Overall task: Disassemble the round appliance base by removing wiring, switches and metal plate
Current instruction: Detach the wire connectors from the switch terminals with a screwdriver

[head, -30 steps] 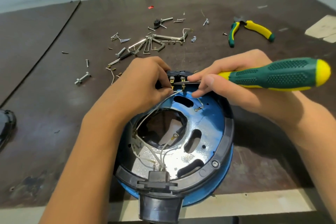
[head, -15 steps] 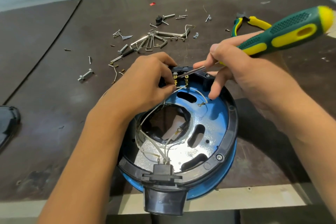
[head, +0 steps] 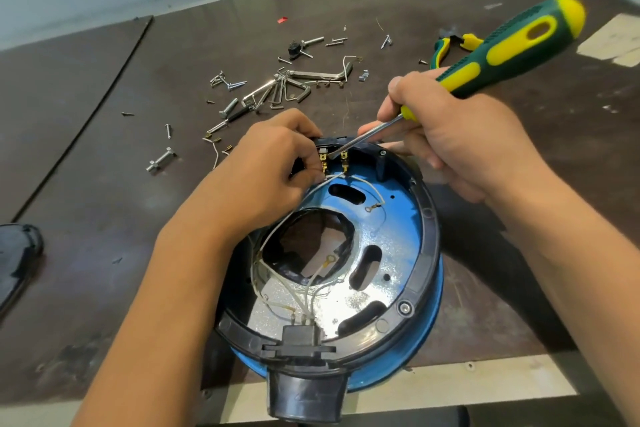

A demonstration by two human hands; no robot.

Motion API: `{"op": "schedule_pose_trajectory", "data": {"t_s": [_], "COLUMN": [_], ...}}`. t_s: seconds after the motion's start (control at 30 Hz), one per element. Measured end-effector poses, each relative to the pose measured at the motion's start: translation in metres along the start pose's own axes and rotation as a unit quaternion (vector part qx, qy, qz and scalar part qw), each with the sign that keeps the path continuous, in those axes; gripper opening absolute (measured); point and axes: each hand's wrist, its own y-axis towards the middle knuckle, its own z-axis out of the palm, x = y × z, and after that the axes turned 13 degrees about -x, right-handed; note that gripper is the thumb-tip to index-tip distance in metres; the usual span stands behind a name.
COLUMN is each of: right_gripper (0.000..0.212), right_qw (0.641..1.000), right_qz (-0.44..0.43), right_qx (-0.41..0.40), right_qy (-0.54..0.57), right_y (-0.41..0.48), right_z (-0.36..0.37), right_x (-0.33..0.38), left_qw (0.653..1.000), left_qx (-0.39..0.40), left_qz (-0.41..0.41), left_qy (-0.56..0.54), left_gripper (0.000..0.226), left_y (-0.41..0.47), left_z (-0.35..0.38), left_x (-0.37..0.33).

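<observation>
Glossy blue metal plate (head: 398, 236), black plastic rim (head: 429, 253), rubbery screwdriver handle (head: 512, 48), matt table (head: 104, 184)

Brown table (head: 104, 191) with base (head: 408, 229), screws (head: 230, 107), pliers (head: 439, 54)

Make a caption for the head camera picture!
Right hand pokes screwdriver at switch terminals on the base; left hand pinches one.

Two hands show, one left hand (head: 263, 170) and one right hand (head: 460, 146). There is one round base (head: 429, 253), one screwdriver (head: 512, 45), one pair of pliers (head: 446, 48) and one bunch of bent keys (head: 287, 90). Two brass clips (head: 323, 161) stand together (the tiny screws (head: 168, 131) are too many to count).
</observation>
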Motion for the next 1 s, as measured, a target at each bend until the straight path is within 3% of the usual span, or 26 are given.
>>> {"op": "schedule_pose_trajectory", "data": {"t_s": [0.6, 0.8, 1.0], "right_gripper": [0.049, 0.043, 0.04], "right_qw": [0.997, 0.987, 0.988], "right_qz": [0.024, -0.137, -0.132], "right_qx": [-0.004, 0.083, 0.074], "right_qy": [0.072, 0.032, 0.034], "right_y": [0.007, -0.002, -0.007], "right_z": [0.001, -0.014, -0.01], "right_x": [-0.007, -0.013, -0.01], "left_qw": [1.0, 1.0, 1.0], "left_qx": [-0.003, -0.003, 0.006], "left_qz": [-0.015, -0.01, -0.009], "left_qy": [-0.015, -0.017, -0.013], "left_gripper": [0.013, 0.012, 0.012], "left_y": [0.0, 0.001, 0.002], "left_z": [0.0, -0.001, -0.002], "left_x": [0.0, 0.003, 0.002]}}
